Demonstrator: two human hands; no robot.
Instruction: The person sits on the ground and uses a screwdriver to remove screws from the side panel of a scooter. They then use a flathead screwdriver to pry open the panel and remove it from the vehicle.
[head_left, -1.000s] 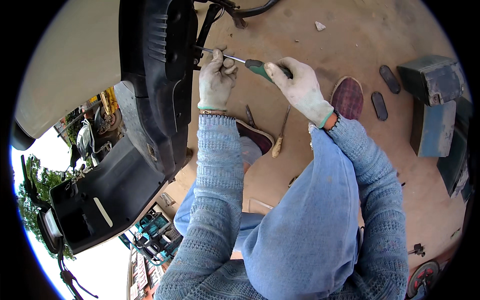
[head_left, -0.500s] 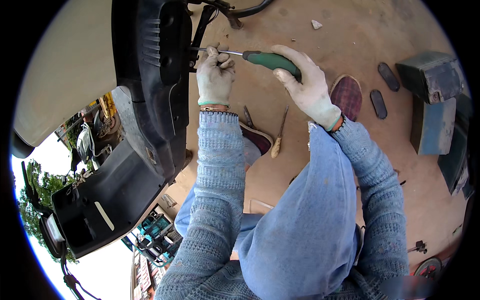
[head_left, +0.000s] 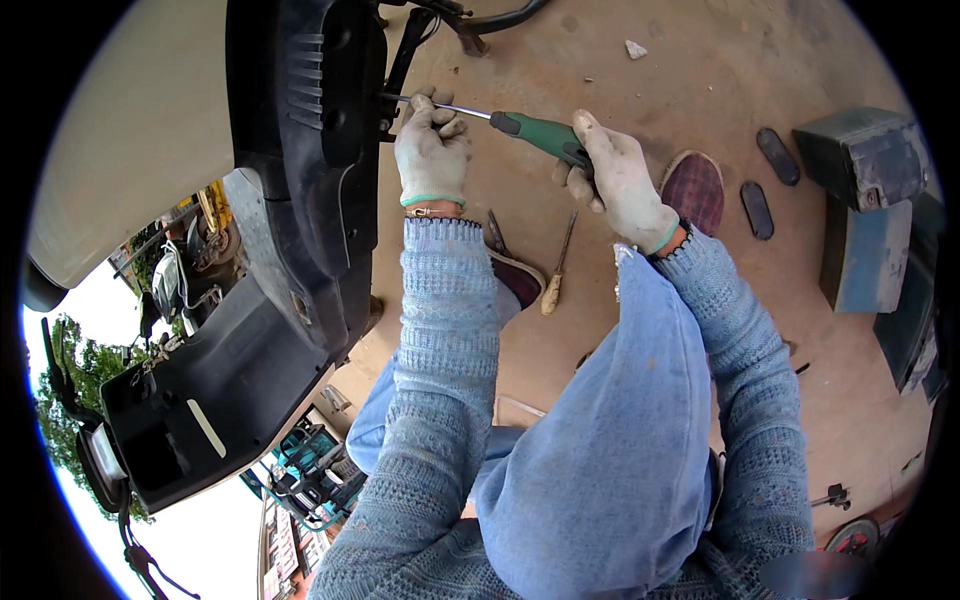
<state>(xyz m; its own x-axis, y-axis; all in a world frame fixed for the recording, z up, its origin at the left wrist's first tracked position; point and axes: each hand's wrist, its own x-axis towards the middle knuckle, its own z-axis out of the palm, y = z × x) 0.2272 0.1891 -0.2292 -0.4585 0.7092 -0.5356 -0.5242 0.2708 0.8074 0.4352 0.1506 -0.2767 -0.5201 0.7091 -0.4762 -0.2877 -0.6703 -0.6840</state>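
Note:
A long screwdriver with a green and black handle (head_left: 545, 135) lies nearly level, its thin metal shaft running left into the edge of a scooter's black side panel (head_left: 335, 110). My left hand (head_left: 432, 160), in a pale work glove, is closed with fingers and thumb pinching the shaft close to the panel. The tip is hidden behind the panel's edge. My right hand (head_left: 625, 185), gloved too, is closed around the rear end of the handle, with the thumb on top and fingers curled beneath.
A second screwdriver (head_left: 553, 285) and a dark hand tool (head_left: 497, 230) lie on the floor beside my shoe (head_left: 520, 279). Two black oval pads (head_left: 757, 210) lie right of my other shoe (head_left: 692, 190). Dark box-shaped units (head_left: 862, 155) stack at far right. The scooter's floorboard (head_left: 235, 375) extends lower left.
My right hand has turned on the handle: its fingers, extended along the top before, are now curled beneath the rear end. The handle has shifted slightly right and down; my left hand stays nearly still.

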